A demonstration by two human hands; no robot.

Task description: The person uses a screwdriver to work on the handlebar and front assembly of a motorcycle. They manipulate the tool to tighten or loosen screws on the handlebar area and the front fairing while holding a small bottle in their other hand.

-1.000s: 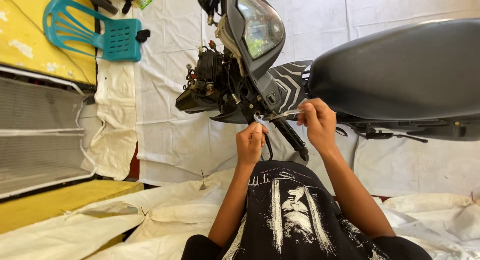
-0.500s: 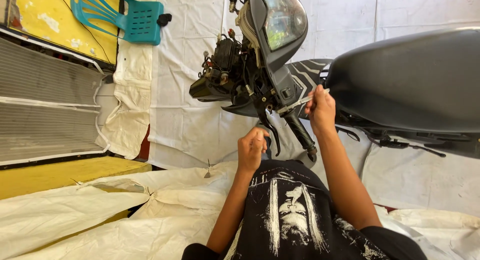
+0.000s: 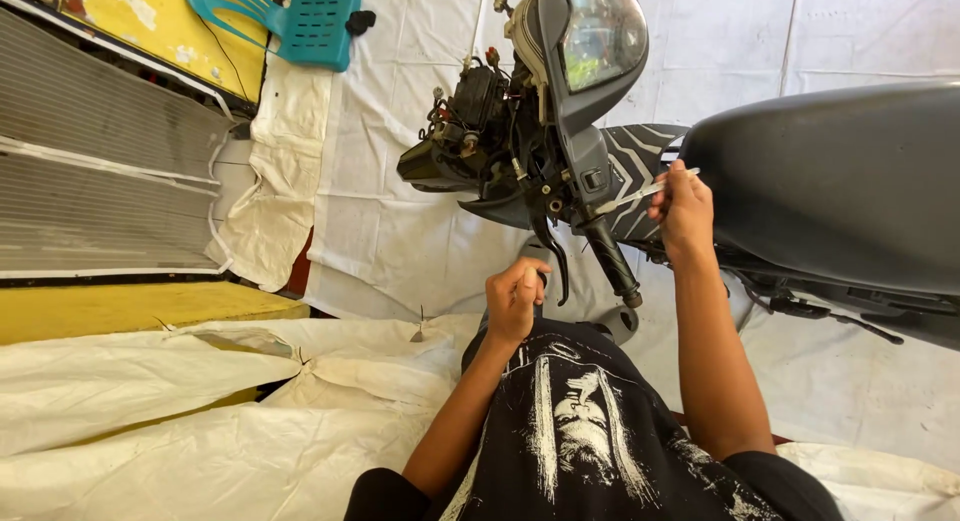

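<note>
Steady pressure wanted: right hand [image 3: 686, 213] gripping thin screwdriver [image 3: 640, 193] straight at handlebar switch [image 3: 592, 178], left hand [image 3: 514, 299] fisted around lever [image 3: 553, 266].

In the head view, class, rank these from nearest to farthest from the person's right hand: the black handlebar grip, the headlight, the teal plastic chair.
1. Handlebar grip: just below-left of the right hand.
2. Headlight: above the hand, at the motorcycle's front.
3. Teal chair: far off at the upper left, by the yellow wall.
</note>
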